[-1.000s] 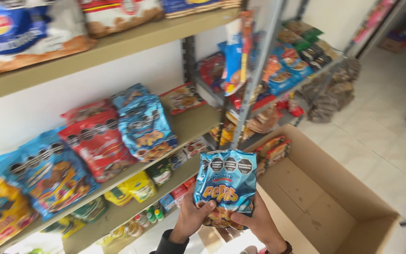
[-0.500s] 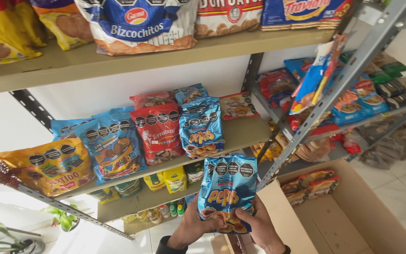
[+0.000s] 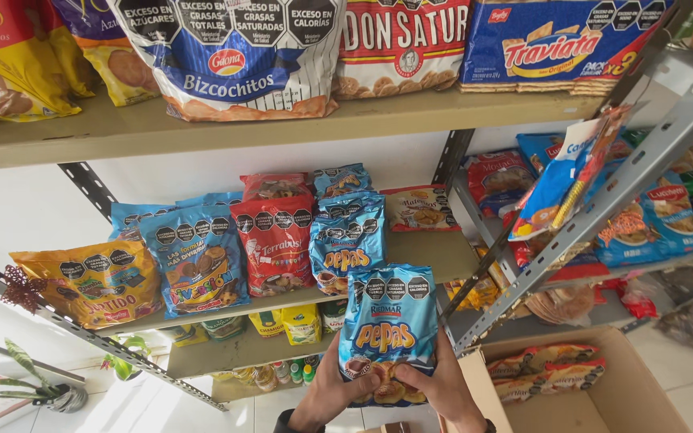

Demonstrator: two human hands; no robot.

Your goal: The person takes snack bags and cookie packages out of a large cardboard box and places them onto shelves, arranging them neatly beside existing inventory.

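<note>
Both of my hands hold a light blue bag of cookies (image 3: 388, 333) upright in front of the shelves. My left hand (image 3: 326, 393) grips its lower left corner and my right hand (image 3: 443, 389) grips its lower right. Just beyond it, on the middle shelf (image 3: 435, 250), stands a matching blue cookie bag (image 3: 348, 248), with a red bag (image 3: 276, 234) and another blue bag (image 3: 196, 258) to its left. The shelf surface to the right of the matching bag is bare up to a small pale packet (image 3: 420, 207).
A top shelf (image 3: 202, 128) carries large bags and a blue cracker pack (image 3: 555, 44). A grey slotted upright (image 3: 603, 200) runs diagonally at the right, with more snack bags behind. An open cardboard box (image 3: 595, 385) with red packets sits at bottom right. Bottles and yellow packs fill the lower shelf.
The view has swung left and closer to the shelves. The blue bag in my hands has risen a little toward the middle shelf; my grip on it is unchanged.
</note>
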